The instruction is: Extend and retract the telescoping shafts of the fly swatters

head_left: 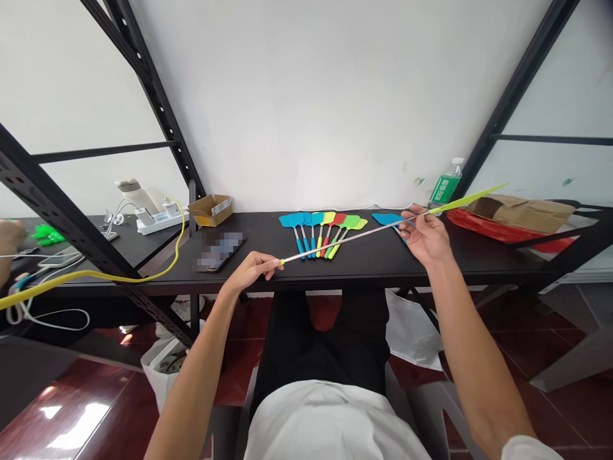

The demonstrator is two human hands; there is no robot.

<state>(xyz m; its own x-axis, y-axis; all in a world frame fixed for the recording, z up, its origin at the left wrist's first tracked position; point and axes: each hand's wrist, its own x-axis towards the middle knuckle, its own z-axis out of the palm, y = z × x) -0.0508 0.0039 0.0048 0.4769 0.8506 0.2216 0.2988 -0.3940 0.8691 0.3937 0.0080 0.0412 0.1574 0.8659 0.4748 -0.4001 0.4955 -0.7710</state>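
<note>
A long telescopic fly swatter (pixel 357 237) with a thin metal rod, drawn out, slants across in front of me above the table. My left hand (pixel 253 268) is closed on its yellow-green handle end, most of which the fingers hide. Up at the other end, my right hand (pixel 426 235) pinches the rod just below the yellow-green head (pixel 472 198), which is seen nearly edge-on. Behind the rod, several short fly swatters (pixel 313 219) in blue, yellow, red and green lie fanned in a row. Another blue fly swatter (pixel 387 218) lies partly hidden behind my right hand.
On the black table (pixel 268 265) are a phone-like item (pixel 219 251), blurred, and an open cardboard box (pixel 211 209). At right stand a green-labelled bottle (pixel 447 183) and a brown package on red plastic (pixel 522 217). A yellow cable (pixel 105 275) crosses left, near another person's hand (pixel 10 236).
</note>
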